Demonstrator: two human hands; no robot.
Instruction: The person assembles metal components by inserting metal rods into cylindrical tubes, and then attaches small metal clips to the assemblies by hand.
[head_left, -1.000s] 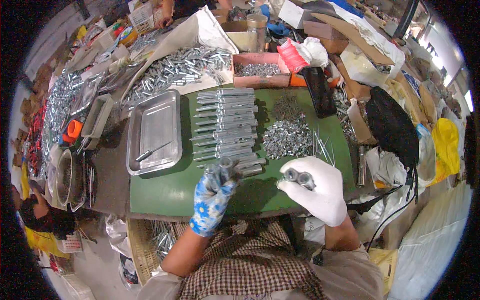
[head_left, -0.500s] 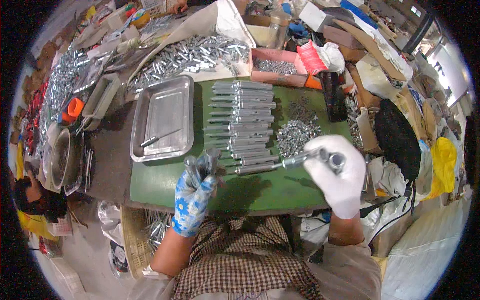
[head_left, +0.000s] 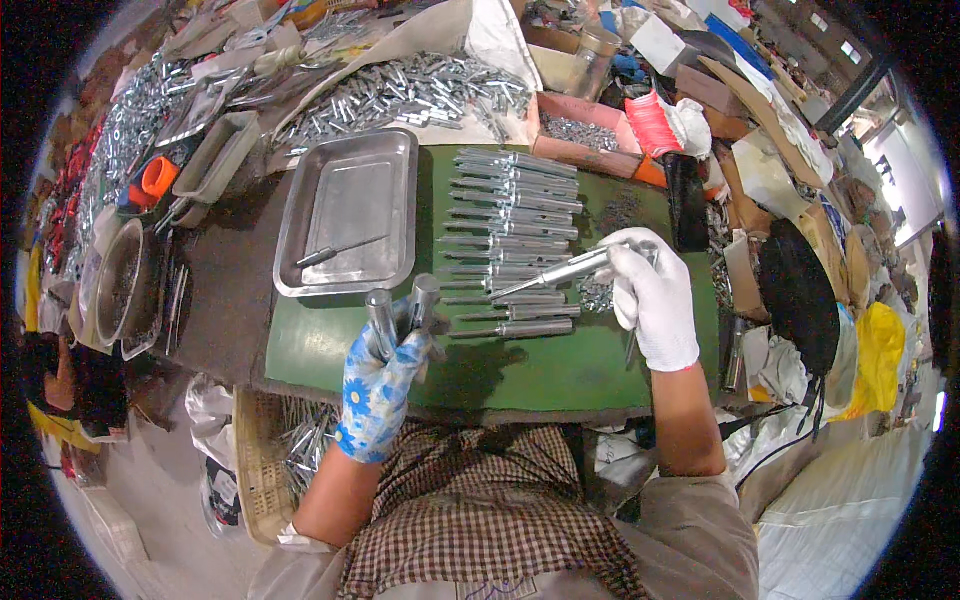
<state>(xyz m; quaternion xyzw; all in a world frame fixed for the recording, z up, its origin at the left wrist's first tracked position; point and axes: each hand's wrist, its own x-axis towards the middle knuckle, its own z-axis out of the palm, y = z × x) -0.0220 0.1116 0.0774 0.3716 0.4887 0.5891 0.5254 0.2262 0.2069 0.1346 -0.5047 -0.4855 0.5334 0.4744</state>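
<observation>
My left hand [head_left: 374, 400], in a blue flowered glove, is closed around a few thick metal tubes [head_left: 381, 318] that stick up from its fingers. My right hand [head_left: 657, 305], in a white glove, grips a silver metal rod with a thicker sleeve [head_left: 560, 270]. Its thin tip points left, over the near part of a row of similar sleeved rods [head_left: 525, 205] laid side by side on the green mat [head_left: 330, 355]. Just left of the right hand is a pile of small metal pieces [head_left: 596, 294], partly hidden by it.
A steel tray [head_left: 284, 260] with one thin rod [head_left: 320, 257] lies left of the row. Behind are a heap of metal tubes [head_left: 400, 95] on a cloth and a pink box [head_left: 540, 140] of small parts. A black case [head_left: 687, 200] stands right of the mat.
My right hand has moved up the mat, and the sleeved rod now extends leftward over the row. The left hand keeps its tubes, nearly in place. The whole view has shifted slightly.
</observation>
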